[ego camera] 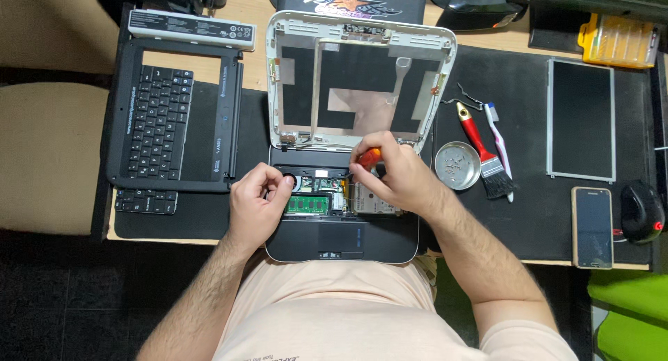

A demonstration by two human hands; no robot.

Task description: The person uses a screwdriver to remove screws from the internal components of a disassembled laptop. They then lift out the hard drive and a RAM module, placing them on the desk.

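Right hand [393, 176]: closed around orange screwdriver [369, 157], frame centre.
Left hand [259, 202]: fingers curled, steadying opened laptop [341, 242], lower centre.
Laptop: heavy, stiff; exposed boards look fragile, hold by edges.
Screwdriver: light, rigid; grip the handle.
Screw dish [457, 165]: right of laptop.

Layout as I see it: opened laptop base [342, 229] at the near desk edge, its stripped lid shell [360, 79] standing behind it. My left hand [257, 204] rests on the base's left part, my right hand [393, 173] on its right, gripping a screwdriver [369, 157]. Left of the lid: keyboard frame [174, 117], battery [192, 25] behind it. Right of the base: screw dish [457, 165], then brush [481, 152], screen panel [581, 119], with phone [593, 226] and mouse [641, 210] nearer me.
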